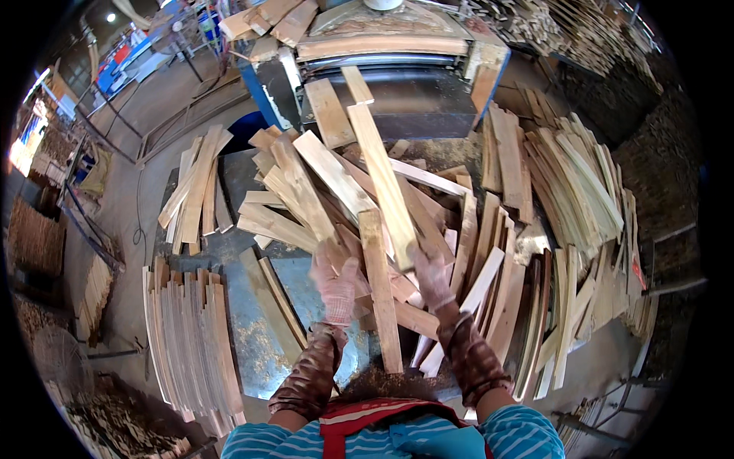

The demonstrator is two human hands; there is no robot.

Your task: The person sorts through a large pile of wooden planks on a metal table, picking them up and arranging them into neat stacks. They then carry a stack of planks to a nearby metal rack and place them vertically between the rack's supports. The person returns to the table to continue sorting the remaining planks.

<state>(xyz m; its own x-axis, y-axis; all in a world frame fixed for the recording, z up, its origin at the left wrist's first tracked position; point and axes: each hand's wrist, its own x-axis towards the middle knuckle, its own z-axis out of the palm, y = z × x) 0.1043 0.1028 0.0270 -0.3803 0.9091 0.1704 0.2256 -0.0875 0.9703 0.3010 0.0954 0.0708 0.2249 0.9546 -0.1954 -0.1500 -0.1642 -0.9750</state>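
My right hand (432,279), in a pale work glove, grips the near end of a light wooden board (382,180). That board slants away toward the feed opening of a woodworking machine (382,96), its far end by a shorter wood piece (356,85). My left hand (335,287), also gloved and slightly blurred, has its thumb and fingers apart. It is over the pile, by the near end of a brown board (303,187); whether it touches that board I cannot tell. Between my hands a narrow board (380,294) lies lengthwise over others.
Neat stacks of slats stand at the left (187,336) and right (577,183) of the metal table (264,359). A wide board (329,113) rests on the machine's infeed plate. Sawdust covers parts of the table. More wood (589,38) is heaped at the far right.
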